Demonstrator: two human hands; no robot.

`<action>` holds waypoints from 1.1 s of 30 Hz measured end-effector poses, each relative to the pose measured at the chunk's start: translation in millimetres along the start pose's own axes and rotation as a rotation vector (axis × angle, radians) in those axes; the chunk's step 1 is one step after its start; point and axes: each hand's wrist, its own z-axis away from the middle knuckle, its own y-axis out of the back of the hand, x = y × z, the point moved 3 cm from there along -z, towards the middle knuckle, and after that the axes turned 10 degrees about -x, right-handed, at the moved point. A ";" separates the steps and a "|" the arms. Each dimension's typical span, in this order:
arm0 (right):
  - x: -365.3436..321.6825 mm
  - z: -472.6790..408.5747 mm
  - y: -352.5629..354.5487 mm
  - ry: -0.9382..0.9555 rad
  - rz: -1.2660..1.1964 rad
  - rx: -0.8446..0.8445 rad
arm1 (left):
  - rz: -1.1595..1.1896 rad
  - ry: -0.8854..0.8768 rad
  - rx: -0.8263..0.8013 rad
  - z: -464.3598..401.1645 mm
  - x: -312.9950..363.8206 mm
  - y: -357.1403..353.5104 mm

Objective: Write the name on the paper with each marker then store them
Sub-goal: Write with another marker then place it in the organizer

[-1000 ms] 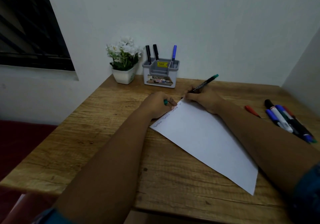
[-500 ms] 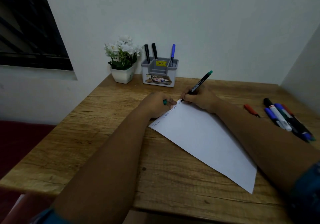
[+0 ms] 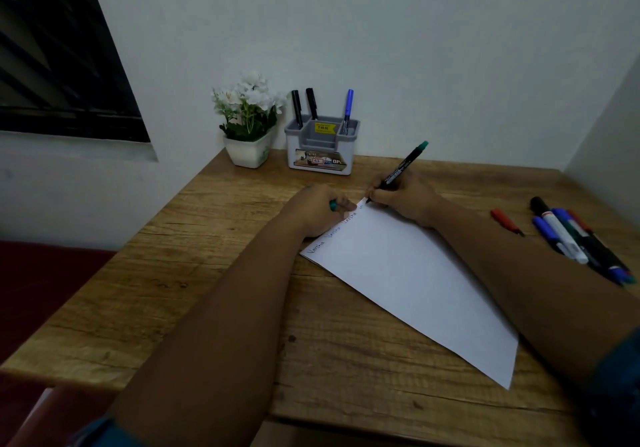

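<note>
The paper (image 3: 408,273) is white on a brown wood-grain table (image 3: 207,273). The marker (image 3: 401,169) is black with a green end. The cap (image 3: 333,205) is green. The holder (image 3: 322,145) is grey and white with a yellow sticker (image 3: 323,128). White flowers (image 3: 249,96) stand in a white pot (image 3: 247,152).

We cannot read the sticker (image 3: 324,127) on the holder (image 3: 320,155); our left hand (image 3: 317,209) hides most of the green cap (image 3: 332,205).
</note>
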 end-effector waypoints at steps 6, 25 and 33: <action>1.8 0.1 1.2 -0.017 -0.029 0.039 | 0.016 -0.012 0.007 0.2 -0.6 -0.2; -2.4 3.3 6.3 -0.029 -0.338 0.117 | 0.014 0.030 0.006 1.8 0.8 -0.4; -30.3 8.5 20.5 -0.022 -0.678 0.067 | 0.976 0.225 0.275 3.0 7.5 10.5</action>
